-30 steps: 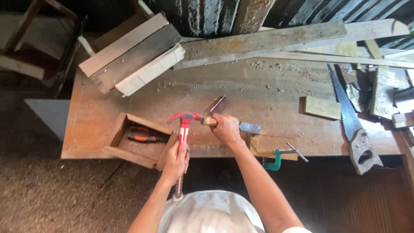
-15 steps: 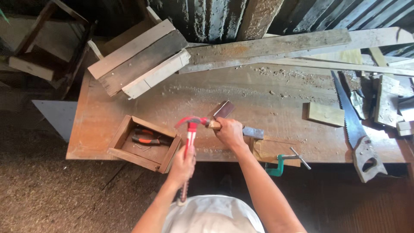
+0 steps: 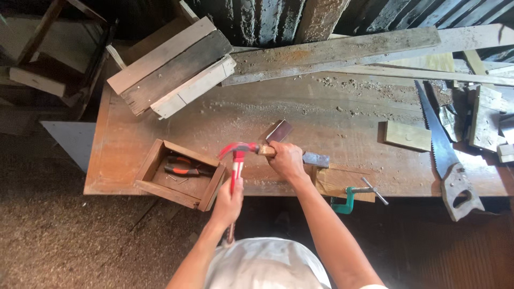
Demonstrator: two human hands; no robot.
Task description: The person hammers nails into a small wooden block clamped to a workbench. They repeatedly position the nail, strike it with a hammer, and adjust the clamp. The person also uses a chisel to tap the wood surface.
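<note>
My left hand (image 3: 229, 200) grips the handle of a red claw hammer (image 3: 237, 154), whose head meets the wooden butt of a chisel (image 3: 266, 150). My right hand (image 3: 287, 160) is closed round that chisel's handle; its metal blade (image 3: 316, 159) sticks out to the right, toward a small wooden block (image 3: 337, 181) held at the bench's near edge by a green clamp (image 3: 350, 196). A dark flat piece (image 3: 279, 130) lies just beyond my right hand on the wooden workbench (image 3: 342, 118).
An open wooden box (image 3: 181, 174) with red-handled pliers sits at the bench's near left. Stacked boards (image 3: 171, 67) lie at the far left, long planks (image 3: 375, 51) along the back. A handsaw (image 3: 444, 155) and wood offcuts (image 3: 407, 135) are on the right.
The hammer head has stayed at the chisel's butt; both hands keep their grip. The view has shifted slightly as my head moved.
</note>
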